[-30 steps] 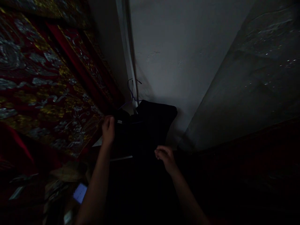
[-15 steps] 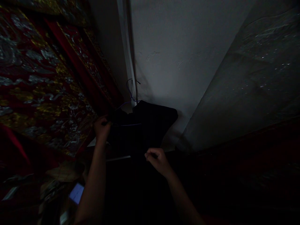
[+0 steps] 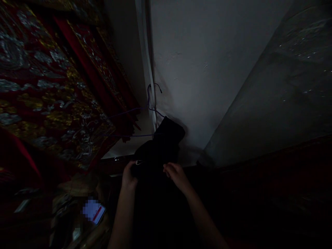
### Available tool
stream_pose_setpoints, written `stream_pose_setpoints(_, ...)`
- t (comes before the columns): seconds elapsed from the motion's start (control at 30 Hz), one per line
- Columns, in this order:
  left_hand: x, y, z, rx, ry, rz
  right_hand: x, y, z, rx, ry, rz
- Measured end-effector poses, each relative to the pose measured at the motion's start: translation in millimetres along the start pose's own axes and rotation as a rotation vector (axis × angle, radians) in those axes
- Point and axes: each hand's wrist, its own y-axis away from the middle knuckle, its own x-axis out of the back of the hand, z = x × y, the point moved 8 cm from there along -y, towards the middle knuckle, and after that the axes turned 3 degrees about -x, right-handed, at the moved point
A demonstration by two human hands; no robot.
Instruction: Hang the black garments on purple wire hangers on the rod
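Note:
A black garment [image 3: 169, 135] hangs over the right side of a thin purple wire hanger [image 3: 132, 136]. The hanger's left side is bare, and its hook is up by a narrow strip on the wall. My left hand [image 3: 129, 175] is closed on the garment's left edge, below the hanger, where a small pale tag or piece shows by the fingertips. My right hand [image 3: 176, 174] has its fingers pinched together at the right part of the dark cloth. Darkness hides the lower cloth and the exact grip of the right fingers.
Red cloth with gold and silver embroidery [image 3: 62, 97] hangs on the left. A pale wall [image 3: 197, 62] stands ahead, with a clear plastic-like sheet [image 3: 272, 90] at the right. A lit phone [image 3: 97, 212] shows at lower left among dim clutter.
My left hand has moved right and down, drawing the garment's left side off the hanger. The hanger's left arm now shows bare. My right hand stays nearly in place.

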Motion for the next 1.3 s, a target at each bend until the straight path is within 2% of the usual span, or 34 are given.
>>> stream_pose_setpoints(0.07,-19.0,16.4,-9.5,-0.033,-0.016,-0.017,3.3,3.9,-4.9,0.046,0.032,-0.003)
stream_pose_setpoints(0.1,-28.9,25.2,-7.9,-0.098,-0.055,-0.023,1.2,7.9,-11.7,0.084,0.039,-0.036)
stream_pose_setpoints(0.23,-76.3,66.4,25.7,-0.538,-0.394,-0.151,-23.2,27.6,-45.0,0.196,-0.015,-0.241)
stream_pose_setpoints(0.27,-86.4,74.9,33.4,-0.618,-0.456,-0.200,-29.7,30.4,-50.5,0.202,-0.046,-0.276)
stream_pose_setpoints(0.33,-96.9,82.5,43.2,-0.669,-0.482,-0.287,-38.8,31.3,-55.6,0.189,-0.110,-0.304)
stream_pose_setpoints(0.4,-99.7,80.4,43.6,-0.611,-0.475,-0.405,-39.2,27.5,-54.5,0.142,-0.156,-0.267)
stream_pose_setpoints(0.47,-97.7,76.4,34.3,-0.489,-0.475,-0.570,-35.1,24.4,-54.5,0.072,-0.203,-0.263)
stream_pose_setpoints(0.53,-89.6,77.2,19.9,-0.371,-0.521,-0.737,-34.4,27.0,-62.8,-0.007,-0.254,-0.409)
stream_pose_setpoints(0.63,-64.5,85.8,-4.0,-0.232,-0.704,-0.914,-30.7,44.3,-90.5,-0.092,-0.209,-0.770)
stream_pose_setpoints(0.7,-42.3,90.9,-15.6,-0.166,-0.837,-0.976,-17.2,50.5,-110.7,-0.072,-0.090,-0.871)
stream_pose_setpoints(0.73,-30.9,90.7,-17.5,-0.157,-0.900,-0.978,-8.4,48.7,-120.6,-0.023,-0.018,-0.861)
stream_pose_setpoints(0.8,-9.8,83.8,-13.0,-0.190,-1.023,-0.928,11.1,35.1,-138.9,0.136,0.139,-0.728)
stream_pose_setpoints(0.9,11.6,65.4,8.3,-0.275,-1.186,-0.813,39.2,0.5,-159.4,0.398,0.357,-0.377)
stream_pose_setpoints(0.97,15.9,57.4,29.0,-0.334,-1.239,-0.727,52.1,-25.3,-167.7,0.545,0.397,-0.142)
stream_pose_setpoints(1.03,13.5,58.0,55.2,-0.411,-1.234,-0.584,54.8,-51.1,-167.6,0.641,0.354,0.009)
stream_pose_setpoints(1.1,1.2,72.1,77.0,-0.483,-1.183,-0.525,43.7,-78.2,-156.3,0.642,0.322,0.032)
stream_pose_setpoints(1.17,-19.8,94.6,86.7,-0.522,-1.152,-0.628,25.9,-101.0,-138.4,0.586,0.330,-0.006)
stream_pose_setpoints(1.23,-36.6,113.2,88.6,-0.545,-1.214,-0.754,14.3,-113.7,-120.2,0.526,0.355,-0.009)
stream_pose_setpoints(1.3,-37.9,115.2,88.4,-0.545,-1.369,-0.760,15.4,-115.7,-106.3,0.480,0.374,0.045)
